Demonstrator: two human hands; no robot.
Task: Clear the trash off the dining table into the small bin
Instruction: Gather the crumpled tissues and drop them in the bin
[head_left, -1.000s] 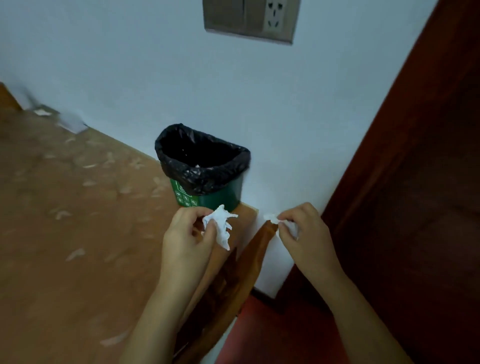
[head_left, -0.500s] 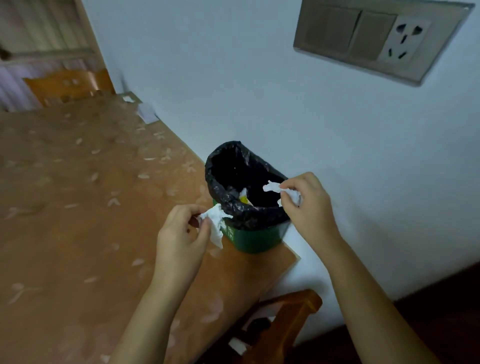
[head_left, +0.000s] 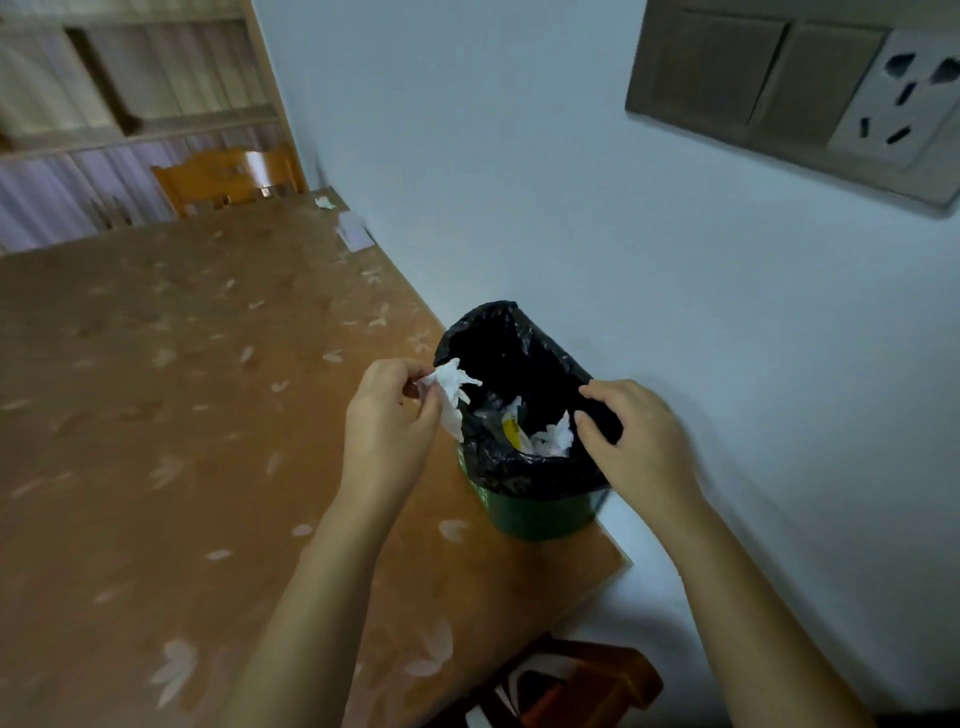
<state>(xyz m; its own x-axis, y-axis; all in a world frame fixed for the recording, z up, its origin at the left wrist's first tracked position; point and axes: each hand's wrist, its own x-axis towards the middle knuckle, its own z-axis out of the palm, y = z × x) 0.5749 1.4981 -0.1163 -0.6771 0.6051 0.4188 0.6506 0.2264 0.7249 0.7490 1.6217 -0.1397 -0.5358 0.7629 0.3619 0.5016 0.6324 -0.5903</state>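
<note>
A small green bin (head_left: 540, 512) lined with a black bag (head_left: 519, 348) stands at the near right corner of the brown dining table (head_left: 156, 467), against the wall. My left hand (head_left: 389, 421) pinches a crumpled white tissue (head_left: 451, 387) at the bin's left rim. My right hand (head_left: 634, 441) hovers over the bin's right rim with fingers apart and nothing in them. Inside the bin lie a white tissue (head_left: 553, 436) and a yellow-marked wrapper (head_left: 511, 428).
Small white scraps (head_left: 353, 231) lie at the table's far right corner by the wall. A wooden chair (head_left: 228, 176) stands beyond the far edge; another chair back (head_left: 587, 680) is below the near corner. A switch and socket plate (head_left: 800, 93) is on the wall.
My right hand has let go of its tissue, which now lies inside the bin. My left hand has moved with its tissue up to the bin's left rim. The view shifted closer.
</note>
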